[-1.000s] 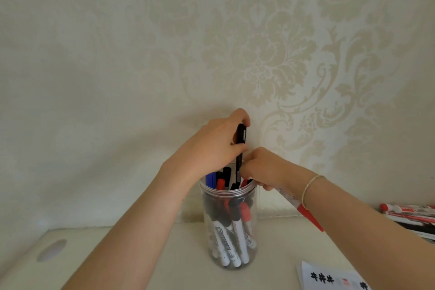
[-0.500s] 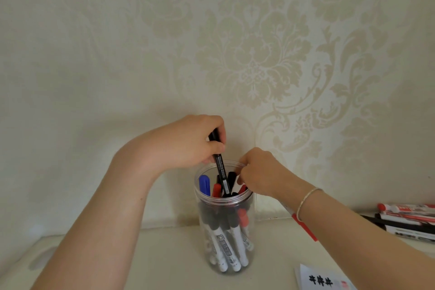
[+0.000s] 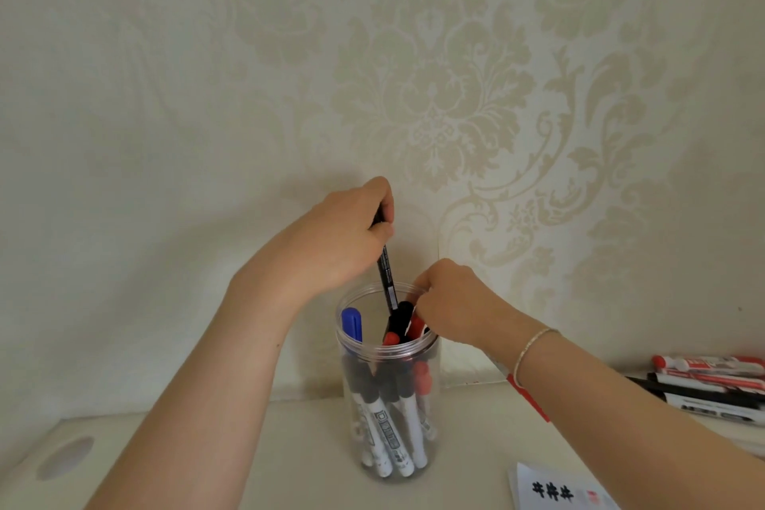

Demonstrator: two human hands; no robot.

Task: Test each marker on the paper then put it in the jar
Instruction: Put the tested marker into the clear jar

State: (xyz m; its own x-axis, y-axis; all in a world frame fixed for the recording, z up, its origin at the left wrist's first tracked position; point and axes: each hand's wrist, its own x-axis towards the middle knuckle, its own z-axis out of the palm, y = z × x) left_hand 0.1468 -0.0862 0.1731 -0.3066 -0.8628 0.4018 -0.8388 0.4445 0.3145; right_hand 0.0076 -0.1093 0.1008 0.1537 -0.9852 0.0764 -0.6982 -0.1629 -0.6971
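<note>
Head view: left hand (image 3: 331, 240) pinches a slim black marker (image 3: 387, 275) upright, its lower end inside the clear jar (image 3: 387, 381) on the desk (image 3: 256, 451). Right hand (image 3: 451, 302) rests at the jar's rim, fingers curled among the markers; grasp cannot be determined. Paper (image 3: 554, 489) lies near right.

A domestic room is indicated, most probably a home desk set against a wall. The wall (image 3: 455, 95) is covered in cream damask-patterned wallpaper, a finish associated with living quarters rather than a workplace. A pale desk surface (image 3: 289, 447) with a round recess (image 3: 64, 458) at its left is observed, on which a clear jar (image 3: 387, 406) of markers, loose markers (image 3: 712, 385) and marked paper (image 3: 554, 489) are kept.
</note>
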